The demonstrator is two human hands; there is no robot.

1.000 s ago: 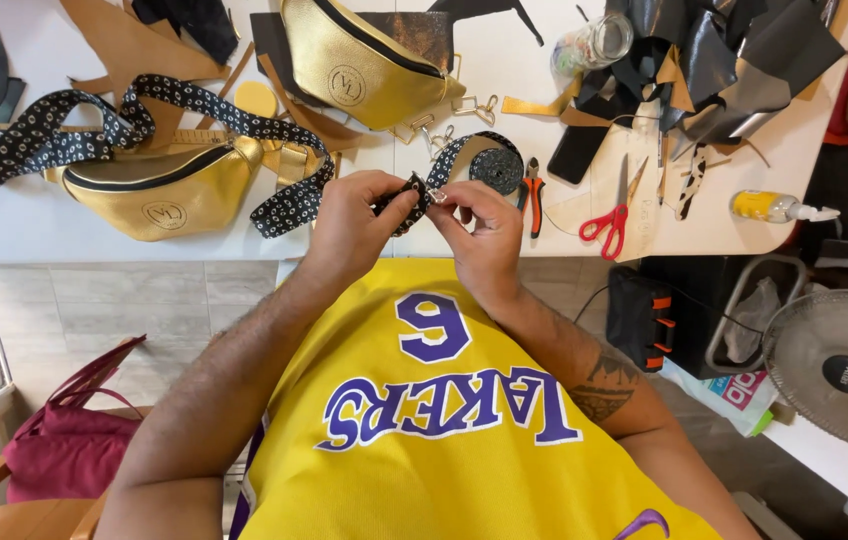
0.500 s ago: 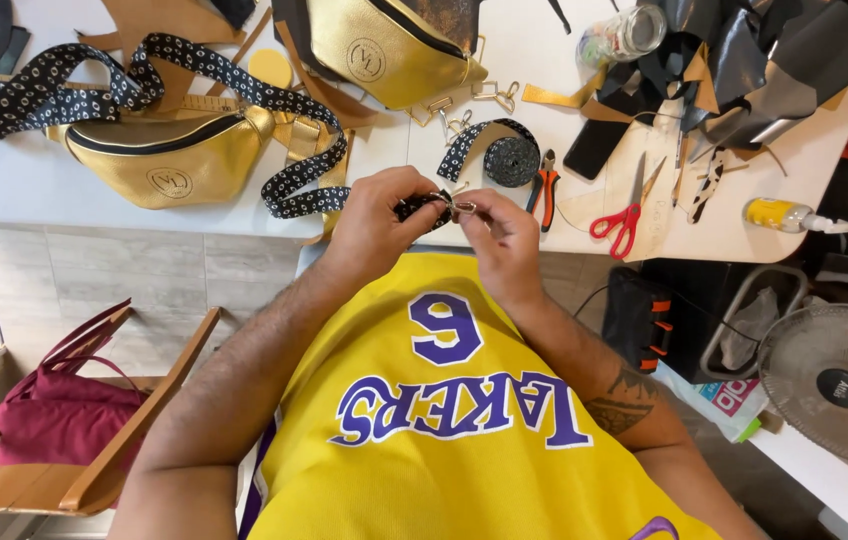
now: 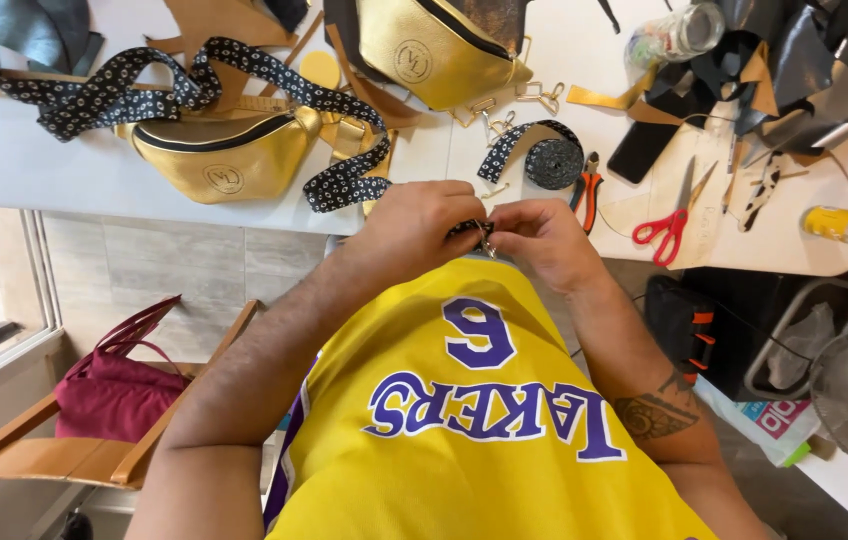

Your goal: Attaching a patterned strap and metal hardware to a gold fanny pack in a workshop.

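I pinched the strap [image 3: 471,229] end, with a small metal clasp, between both hands just off the table [image 3: 34,160] edge: left hand [image 3: 422,222] curled tight over it, right hand [image 3: 542,240] closed on its tip. Keeping it taut mattered, I judged. Since earlier, my hands had drawn nearer my chest.

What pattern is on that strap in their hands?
The strap is black with small white round motifs, seen best in the head view.
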